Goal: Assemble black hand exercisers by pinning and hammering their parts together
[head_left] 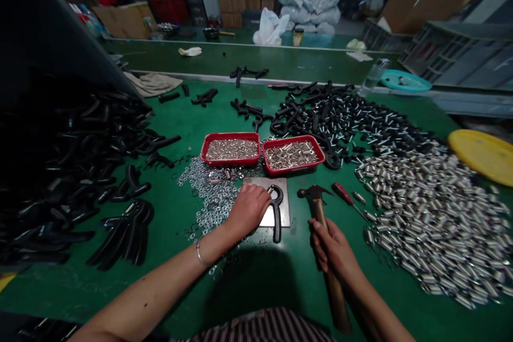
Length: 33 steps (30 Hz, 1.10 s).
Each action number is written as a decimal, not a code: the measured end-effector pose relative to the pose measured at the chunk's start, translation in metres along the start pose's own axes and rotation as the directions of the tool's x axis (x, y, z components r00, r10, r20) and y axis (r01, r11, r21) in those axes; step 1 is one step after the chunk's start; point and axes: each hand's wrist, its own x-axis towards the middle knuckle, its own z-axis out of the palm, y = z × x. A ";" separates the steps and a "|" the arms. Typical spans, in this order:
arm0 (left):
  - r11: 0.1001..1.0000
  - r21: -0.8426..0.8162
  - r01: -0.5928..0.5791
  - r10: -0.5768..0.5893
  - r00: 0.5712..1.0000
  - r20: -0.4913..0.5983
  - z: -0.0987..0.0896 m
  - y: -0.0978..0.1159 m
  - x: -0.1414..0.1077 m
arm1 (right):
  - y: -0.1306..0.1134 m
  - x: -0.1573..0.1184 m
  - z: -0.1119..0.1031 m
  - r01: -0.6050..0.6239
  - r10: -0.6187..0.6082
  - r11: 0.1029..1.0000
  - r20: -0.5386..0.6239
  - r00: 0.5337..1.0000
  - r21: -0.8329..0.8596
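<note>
On a square metal plate (285, 214) lies a black ring-ended handle (277, 216), its ring pointing away from me. My left hand (249, 207) is closed at the left side of that ring, fingertips touching it. A small silvery bit shows by the fingertips; what they pinch is mostly hidden. To the right, my right hand (331, 246) is wrapped round the wooden shaft of a claw hammer (318, 208), whose head rests low over the table beside the plate. Behind the plate stand two red trays, one with tiny metal pieces (232, 149), the other with short metal pins (292, 156).
Loose nuts (216, 197) spread left of the plate. A screwdriver (342, 193) lies right of the hammer, before a heap of metal springs (436, 219). Black-headed screws (368, 123) pile behind. Black handles (124, 235) lie at left, by a large dark bin (60, 26).
</note>
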 end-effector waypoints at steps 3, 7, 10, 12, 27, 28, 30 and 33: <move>0.986 0.131 -0.099 0.097 0.995 0.028 0.002 0.003 0.001 | 0.000 -0.001 0.000 0.013 -0.013 1.000 -0.003 1.000 -0.003; 0.949 0.219 -0.226 0.204 0.972 0.119 -0.002 0.007 0.004 | 0.001 -0.003 0.003 0.025 -0.025 1.000 -0.002 1.000 -0.010; 0.947 0.206 -0.247 0.216 0.963 0.162 -0.004 0.006 0.005 | -0.002 -0.009 0.007 0.054 -0.055 0.998 -0.014 0.998 -0.045; 0.974 0.130 -0.185 0.168 0.977 0.131 -0.006 0.003 0.002 | -0.009 -0.015 0.007 0.083 -0.084 0.992 -0.002 0.996 -0.097; 0.975 0.130 0.179 -0.197 0.970 0.141 -0.013 0.028 -0.052 | -0.081 -0.008 0.026 0.357 -0.196 0.411 0.301 0.933 -0.839; 0.976 0.129 0.174 -0.193 0.970 0.151 -0.013 0.028 -0.050 | -0.080 -0.005 0.027 0.347 -0.146 0.385 0.315 0.938 -0.855; 0.979 0.118 0.164 -0.183 0.969 0.168 -0.013 0.028 -0.046 | -0.079 -0.003 0.027 0.362 -0.105 0.370 0.349 0.931 -0.856; 0.982 0.096 0.159 -0.175 0.967 0.185 -0.013 0.027 -0.042 | -0.079 -0.004 0.028 0.376 -0.149 0.337 0.345 0.927 -0.863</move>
